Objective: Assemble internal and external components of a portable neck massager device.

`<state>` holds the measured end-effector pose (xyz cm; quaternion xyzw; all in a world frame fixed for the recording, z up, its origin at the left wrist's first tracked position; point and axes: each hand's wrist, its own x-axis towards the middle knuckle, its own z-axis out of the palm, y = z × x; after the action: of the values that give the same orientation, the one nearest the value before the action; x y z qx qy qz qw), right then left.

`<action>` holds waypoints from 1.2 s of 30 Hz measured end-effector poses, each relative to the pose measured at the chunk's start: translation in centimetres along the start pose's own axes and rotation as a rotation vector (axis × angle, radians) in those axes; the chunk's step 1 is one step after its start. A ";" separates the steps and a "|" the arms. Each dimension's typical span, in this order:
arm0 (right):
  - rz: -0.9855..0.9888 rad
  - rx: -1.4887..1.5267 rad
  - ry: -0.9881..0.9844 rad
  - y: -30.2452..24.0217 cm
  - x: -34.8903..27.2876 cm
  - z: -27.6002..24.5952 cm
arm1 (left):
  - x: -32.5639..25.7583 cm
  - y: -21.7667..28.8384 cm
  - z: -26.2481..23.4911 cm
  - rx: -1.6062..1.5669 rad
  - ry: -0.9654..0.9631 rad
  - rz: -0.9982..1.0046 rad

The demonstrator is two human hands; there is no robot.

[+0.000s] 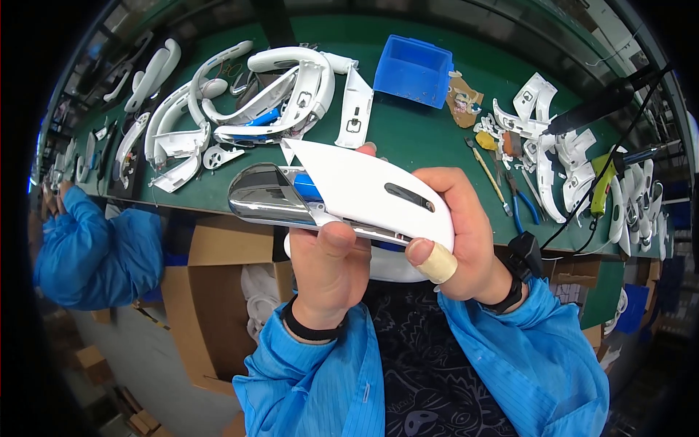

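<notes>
A white curved plastic housing [371, 182] with a dark slot is held in front of me, above the table's near edge. Its left end is a glossy smoky-dark cover [266, 195], and a blue cylindrical part [307, 187] shows in the gap where the white shell stands off. My left hand [331, 266] is closed around the underside near the dark cover, thumb against the lower edge. Wrapped round the right end is my right hand [462, 229], its thumb, covered in tan tape, pressing on the lower seam. Most of my left fingers are hidden behind the housing.
Several white curved housings [291, 95] lie at the back left of the green table. Behind stands a blue bin [413, 69]. Pliers [523, 204], a brush [488, 175], a green electric screwdriver [603, 182] and loose shells are at right. A cardboard box [211, 313] stands below; a person in blue [102, 244] works left.
</notes>
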<state>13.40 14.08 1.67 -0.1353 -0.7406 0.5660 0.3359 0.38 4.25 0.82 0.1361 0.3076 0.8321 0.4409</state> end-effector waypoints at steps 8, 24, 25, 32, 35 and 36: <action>0.000 -0.046 0.010 0.0 0.2 -0.1 | 0.3 -0.1 -0.1 -0.014 -0.025 -0.013; 0.189 -0.060 -0.029 -0.1 -1.0 -0.6 | -0.3 -0.9 -1.4 -0.041 -0.166 0.016; 0.196 -0.045 -0.032 0.0 -1.0 -0.5 | -0.3 -0.8 -1.5 -0.037 -0.164 0.024; 0.268 0.071 -0.014 -0.8 -1.1 -0.2 | -0.5 -1.2 -1.0 -0.038 -0.152 0.052; 0.273 0.158 -0.012 -1.1 -0.8 -0.2 | -0.1 -1.0 -1.1 0.004 -0.129 0.039; 0.279 0.240 -0.038 -1.4 -0.6 -0.1 | 0.0 -0.8 -1.3 -0.010 -0.126 0.032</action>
<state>14.20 13.37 2.81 -0.1852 -0.6480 0.6938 0.2539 0.26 4.04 -0.64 0.1907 0.2731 0.8303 0.4468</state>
